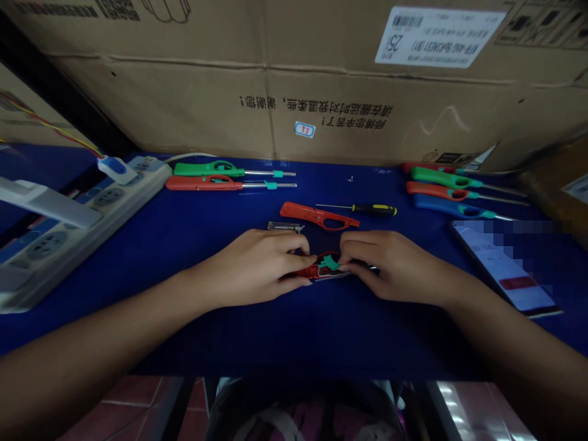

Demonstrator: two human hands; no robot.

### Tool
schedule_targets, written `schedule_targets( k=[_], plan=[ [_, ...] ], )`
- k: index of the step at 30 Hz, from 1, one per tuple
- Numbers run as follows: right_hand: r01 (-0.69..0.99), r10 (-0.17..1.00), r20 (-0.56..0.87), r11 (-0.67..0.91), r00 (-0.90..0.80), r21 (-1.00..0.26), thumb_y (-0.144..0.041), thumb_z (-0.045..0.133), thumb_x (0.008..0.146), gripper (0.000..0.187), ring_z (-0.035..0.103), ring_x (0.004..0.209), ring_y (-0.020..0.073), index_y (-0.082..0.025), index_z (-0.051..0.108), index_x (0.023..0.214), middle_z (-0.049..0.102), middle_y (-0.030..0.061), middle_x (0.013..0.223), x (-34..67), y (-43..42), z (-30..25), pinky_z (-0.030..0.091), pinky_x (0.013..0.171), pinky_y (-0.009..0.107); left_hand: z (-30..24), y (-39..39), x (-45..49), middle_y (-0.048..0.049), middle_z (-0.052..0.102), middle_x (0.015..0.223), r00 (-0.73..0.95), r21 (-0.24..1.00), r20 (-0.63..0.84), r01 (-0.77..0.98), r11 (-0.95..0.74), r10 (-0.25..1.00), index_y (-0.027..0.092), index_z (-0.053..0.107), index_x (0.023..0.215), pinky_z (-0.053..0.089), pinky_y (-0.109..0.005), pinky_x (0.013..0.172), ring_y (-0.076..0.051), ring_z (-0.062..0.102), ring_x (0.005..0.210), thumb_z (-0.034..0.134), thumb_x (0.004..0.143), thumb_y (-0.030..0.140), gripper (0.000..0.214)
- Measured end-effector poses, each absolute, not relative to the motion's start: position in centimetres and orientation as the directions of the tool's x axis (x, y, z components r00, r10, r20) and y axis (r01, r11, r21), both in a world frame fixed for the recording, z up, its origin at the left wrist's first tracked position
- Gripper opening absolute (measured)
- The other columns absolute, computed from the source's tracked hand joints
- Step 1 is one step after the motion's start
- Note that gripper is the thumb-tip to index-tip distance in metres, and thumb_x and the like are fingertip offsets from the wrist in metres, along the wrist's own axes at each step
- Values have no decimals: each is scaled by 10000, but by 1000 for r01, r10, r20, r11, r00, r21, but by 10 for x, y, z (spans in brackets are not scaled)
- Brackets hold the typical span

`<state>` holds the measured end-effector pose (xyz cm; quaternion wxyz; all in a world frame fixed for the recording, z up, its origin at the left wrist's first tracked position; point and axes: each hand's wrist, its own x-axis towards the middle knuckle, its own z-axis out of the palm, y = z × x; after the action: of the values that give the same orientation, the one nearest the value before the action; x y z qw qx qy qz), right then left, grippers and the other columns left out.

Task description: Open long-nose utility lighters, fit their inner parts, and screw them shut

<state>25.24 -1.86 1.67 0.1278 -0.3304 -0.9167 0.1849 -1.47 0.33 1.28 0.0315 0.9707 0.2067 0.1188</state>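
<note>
The left hand [266, 266] is closed on an opened red lighter casing half [309, 271], thumb along its near side and fingers over the far side, while the right hand [386, 266] pinches a green plastic piece [329, 263] at the casing's right end. The two hands are close together but apart, with the casing between them above the front middle of the blue worktop [285, 343]; a bit of metal shows by the right fingers. Just beyond the left hand lies a small clear fuel reservoir [283, 226], and farther back the other red casing half [301, 212] — its trigger loop pointing right — with a black-and-yellow screwdriver [374, 209] just behind that end. At the back left, a green lighter [202, 169] and an orange-red lighter [197, 183] lie side by side, nozzles to the right. At the back right are four more lighters [434, 177]: red, green, orange-red and blue. A smartphone [505, 266] lies in front of them, its screen lit. On the far left sits a white power strip [154, 174] — a plug with red and yellow wires [116, 169] stands on it. A printed cardboard box [184, 104] rises behind everything, its lettering upside down.
</note>
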Motion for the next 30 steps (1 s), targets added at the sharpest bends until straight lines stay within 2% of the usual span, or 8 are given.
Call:
schedule_targets(
  k=[4, 7, 10, 17, 22, 27, 30],
  plan=[
    [552, 649, 81, 700, -756, -454, -83, 518, 941, 149, 562, 750, 140, -198, 584, 874, 602, 8, 850, 253, -18, 18, 396, 685, 269, 13, 2, -14, -25, 695, 1047, 886, 107, 222, 394, -913, 408, 206, 723, 1154, 549, -280, 762, -167, 691, 910, 631, 982, 350, 242],
    [583, 661, 54, 694, -748, -423, -95, 526, 939, 137, 571, 751, 146, -198, 586, 873, 613, 10, 850, 253, -19, 19, 395, 684, 275, 12, 2, -14, -26, 695, 1058, 886, 108, 214, 398, -911, 412, 203, 721, 1150, 551, -282, 765, -167, 692, 914, 633, 980, 355, 245],
    [596, 669, 65, 698, -740, -398, -109, 523, 947, 130, 574, 743, 146, -193, 588, 871, 618, 14, 853, 252, -19, 19, 396, 678, 275, 12, 2, -14, -18, 696, 1062, 880, 117, 211, 409, -905, 425, 213, 719, 1155, 550, -282, 753, -166, 693, 913, 644, 974, 361, 246],
    [591, 686, 106, 685, -720, -426, -122, 542, 953, 129, 593, 733, 141, -185, 626, 878, 639, 18, 849, 250, -20, 17, 409, 668, 268, 13, 2, -13, -19, 701, 1069, 874, 122, 210, 421, -899, 437, 220, 731, 1127, 549, -282, 764, -170, 699, 909, 655, 966, 352, 221],
    [561, 693, 95, 649, -714, -514, -165, 592, 965, 131, 643, 796, 151, -198, 700, 900, 690, 28, 885, 251, -18, 17, 454, 715, 267, 14, 3, -14, -11, 705, 1071, 866, 159, 192, 436, -886, 461, 217, 730, 1143, 546, -277, 744, -162, 702, 908, 683, 947, 339, 236],
    [521, 737, 93, 555, -670, -648, -201, 693, 914, 73, 659, 778, 143, -194, 729, 850, 711, 24, 857, 254, -13, 20, 487, 738, 271, 12, 5, -15, -19, 703, 1076, 871, 175, 188, 426, -888, 455, 235, 725, 1179, 533, -275, 721, -171, 702, 916, 678, 949, 348, 261],
    [525, 768, 45, 477, -638, -705, -245, 745, 876, 59, 637, 757, 135, -194, 738, 845, 696, 17, 853, 254, -10, 18, 490, 723, 269, 12, 5, -15, -18, 707, 1089, 864, 205, 169, 439, -875, 473, 230, 710, 1212, 535, -278, 746, -181, 701, 949, 690, 941, 326, 288]
  ],
)
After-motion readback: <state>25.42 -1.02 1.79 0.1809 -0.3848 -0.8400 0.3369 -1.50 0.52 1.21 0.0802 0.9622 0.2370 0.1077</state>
